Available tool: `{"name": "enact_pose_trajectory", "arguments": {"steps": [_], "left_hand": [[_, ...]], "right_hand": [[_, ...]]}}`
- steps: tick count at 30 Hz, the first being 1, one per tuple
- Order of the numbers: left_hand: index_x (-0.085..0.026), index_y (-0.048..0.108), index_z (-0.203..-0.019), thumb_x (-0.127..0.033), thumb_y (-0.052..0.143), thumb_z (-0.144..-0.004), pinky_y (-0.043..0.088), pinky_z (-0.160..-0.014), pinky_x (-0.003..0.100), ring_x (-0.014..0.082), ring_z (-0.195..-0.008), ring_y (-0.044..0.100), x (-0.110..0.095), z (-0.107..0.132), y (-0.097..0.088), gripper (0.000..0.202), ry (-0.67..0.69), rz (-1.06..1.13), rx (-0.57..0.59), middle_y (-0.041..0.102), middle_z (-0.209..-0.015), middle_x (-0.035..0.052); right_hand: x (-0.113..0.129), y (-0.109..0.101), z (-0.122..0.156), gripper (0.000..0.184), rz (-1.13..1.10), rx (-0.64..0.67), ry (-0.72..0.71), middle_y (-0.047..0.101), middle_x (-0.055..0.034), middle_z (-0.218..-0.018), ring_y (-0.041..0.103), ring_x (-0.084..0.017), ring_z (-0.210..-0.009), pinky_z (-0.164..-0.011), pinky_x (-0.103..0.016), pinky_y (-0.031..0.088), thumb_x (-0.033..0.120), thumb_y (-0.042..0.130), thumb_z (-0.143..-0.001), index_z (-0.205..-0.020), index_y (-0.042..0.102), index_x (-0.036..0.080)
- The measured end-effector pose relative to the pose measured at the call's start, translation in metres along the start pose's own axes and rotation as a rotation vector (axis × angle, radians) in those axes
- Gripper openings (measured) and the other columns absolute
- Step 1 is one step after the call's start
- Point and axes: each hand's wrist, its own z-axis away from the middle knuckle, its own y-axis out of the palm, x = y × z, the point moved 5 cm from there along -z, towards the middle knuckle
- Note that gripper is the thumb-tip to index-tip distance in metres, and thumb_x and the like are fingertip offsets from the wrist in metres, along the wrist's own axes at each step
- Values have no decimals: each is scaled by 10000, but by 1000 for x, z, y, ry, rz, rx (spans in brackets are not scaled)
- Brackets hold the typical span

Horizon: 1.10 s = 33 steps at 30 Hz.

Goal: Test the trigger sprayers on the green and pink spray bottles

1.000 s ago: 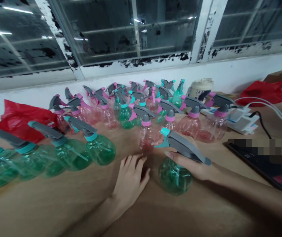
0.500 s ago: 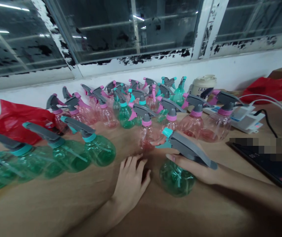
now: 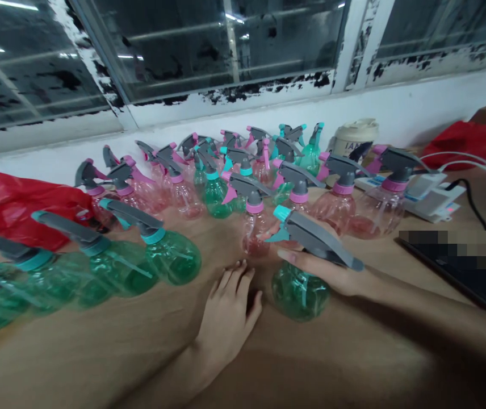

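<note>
My right hand (image 3: 332,270) is wrapped around the neck of a green spray bottle (image 3: 300,292) with a grey and teal trigger head. The bottle stands nearly upright, its nozzle pointing left. On the wooden table (image 3: 141,346), my left hand (image 3: 230,307) lies palm down, fingers stretched and slightly apart, holding nothing. Just beyond it stands a pink spray bottle (image 3: 255,230) with a grey and pink head. To the left, a row of green spray bottles (image 3: 172,258) reaches to the edge of view.
Several pink and green bottles crowd toward the wall, including another pink spray bottle (image 3: 381,207). A red plastic bag (image 3: 34,210) lies at left, another red bag (image 3: 468,145) at right. A lidded cup (image 3: 356,136), a power strip (image 3: 434,199) with cables and a dark phone (image 3: 451,272) are at right.
The green bottle in my right hand has shifted slightly up and left. My left hand stays nearly in place. The camera view has moved a little.
</note>
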Motion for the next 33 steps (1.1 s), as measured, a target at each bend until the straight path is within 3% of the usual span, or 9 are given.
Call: {"name": "enact_pose_trajectory", "arguments": {"steps": [7, 14, 20, 24, 29, 33], "left_hand": [[-97, 552, -1193, -212, 476, -905, 435, -995, 481, 283, -1192, 528, -2, 0, 0, 320, 37, -18, 6, 590, -1264, 148], [-105, 557, -1223, -218, 475, -912, 442, -975, 468, 276, -1205, 515, -2, -1, 0, 341, 37, -13, 23, 586, -1285, 129], [-107, 556, -1241, -230, 472, -920, 422, -993, 459, 273, -1230, 492, -1, 1, 1, 354, 40, -18, 46, 571, -1308, 124], [-114, 557, -1243, -228, 479, -917, 422, -989, 460, 275, -1222, 499, -1, 0, 1, 353, 34, -28, 45, 570, -1307, 124], [-125, 563, -1239, -233, 496, -912, 423, -981, 459, 279, -1205, 508, -1, -1, 0, 350, 30, -29, 55, 579, -1294, 119], [-131, 549, -1255, -228, 481, -916, 426, -972, 470, 282, -1201, 510, -1, -2, 0, 360, 39, -41, 61, 573, -1301, 120]], "right_hand": [[1, 1, 0, 188, 15, -10, 6, 651, -6, -1046, 635, -171, -967, -849, -313, 520, 252, 618, -849, -1034, 599, 278], [4, 0, 1, 123, 123, 0, 92, 646, 1, -875, 634, -176, -784, -769, -355, 526, 312, 622, -836, -936, 606, 242], [12, 1, -3, 110, 120, -17, 13, 633, 12, -899, 618, -144, -809, -736, -286, 514, 225, 628, -831, -931, 593, 255], [15, 0, -1, 16, 201, -54, -22, 620, 11, -798, 599, -134, -705, -652, -282, 497, 240, 584, -853, -837, 581, 239], [15, 0, 2, 118, 273, -115, -33, 557, 31, -689, 568, -111, -610, -595, -264, 472, 246, 558, -856, -744, 537, 219], [14, 1, 3, 111, 271, -122, -6, 579, 25, -710, 587, -118, -633, -601, -264, 481, 273, 560, -862, -767, 559, 218]]}}
